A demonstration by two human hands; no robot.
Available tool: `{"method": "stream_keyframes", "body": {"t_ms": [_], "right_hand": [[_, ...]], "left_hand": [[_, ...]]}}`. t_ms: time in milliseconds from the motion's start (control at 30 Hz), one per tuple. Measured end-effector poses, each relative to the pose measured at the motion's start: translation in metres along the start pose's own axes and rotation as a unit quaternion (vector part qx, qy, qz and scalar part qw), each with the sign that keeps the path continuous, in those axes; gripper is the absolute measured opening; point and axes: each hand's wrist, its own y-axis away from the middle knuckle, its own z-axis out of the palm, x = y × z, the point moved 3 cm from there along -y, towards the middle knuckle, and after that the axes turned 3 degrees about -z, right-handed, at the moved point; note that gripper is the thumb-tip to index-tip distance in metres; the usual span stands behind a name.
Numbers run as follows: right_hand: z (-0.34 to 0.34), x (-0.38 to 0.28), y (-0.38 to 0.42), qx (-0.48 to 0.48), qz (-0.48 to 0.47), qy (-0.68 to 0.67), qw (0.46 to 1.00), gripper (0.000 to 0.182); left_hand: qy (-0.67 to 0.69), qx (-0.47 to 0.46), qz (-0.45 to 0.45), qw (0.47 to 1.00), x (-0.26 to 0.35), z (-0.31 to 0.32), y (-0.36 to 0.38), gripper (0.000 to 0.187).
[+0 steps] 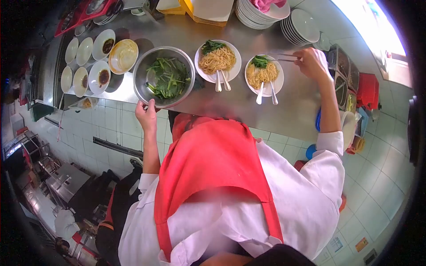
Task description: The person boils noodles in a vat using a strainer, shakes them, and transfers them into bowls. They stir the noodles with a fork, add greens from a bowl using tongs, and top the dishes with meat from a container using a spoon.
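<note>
My left hand (pixel 147 114) grips the near rim of a steel bowl (pixel 190 82) that holds leafy greens (pixel 168 77) in liquid. Out to the right, my right hand (pixel 310 63) is closed on thin metal tongs (pixel 286 57), whose tips reach the greens on the right noodle plate (pixel 278 87). Noodles (pixel 257 79), a fork and a spoon lie on that plate too. Between it and the bowl sits another plate (pixel 236 71) with noodles (pixel 218 61), greens, a fork and a spoon.
Several small white bowls (pixel 84 52), some with dark sauce, stand at the left. Stacked plates (pixel 301 27) and cardboard boxes (pixel 208 11) line the back. Steel food containers (pixel 344 66) and a red container (pixel 368 91) are at the right. A person (pixel 66 223) is at lower left.
</note>
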Motion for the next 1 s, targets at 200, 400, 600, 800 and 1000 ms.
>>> {"method": "stream_keyframes", "body": {"t_ms": [200,400,600,800,1000], "right_hand": [[-0.026,-0.081,-0.008,0.119,-0.045,-0.248,0.960,0.029],[-0.010,-0.266,-0.065,0.009,-0.124,-0.269,0.955,0.044],[-0.049,-0.317,-0.116,0.023,-0.165,-0.345,0.924,0.042],[-0.101,-0.259,-0.145,0.159,-0.056,-0.648,0.743,0.043],[-0.108,-0.178,-0.151,0.317,-0.041,-0.383,0.867,0.041]], "left_hand": [[0.004,0.049,-0.089,0.995,-0.001,-0.007,-0.001,0.025],[-0.066,0.051,-0.029,0.996,0.042,-0.012,-0.005,0.011],[0.034,0.103,-0.011,0.994,0.106,-0.010,-0.058,0.015],[0.277,0.053,-0.030,0.959,0.158,0.008,-0.154,0.013],[0.270,0.026,-0.075,0.960,0.183,0.056,-0.241,0.017]]}}
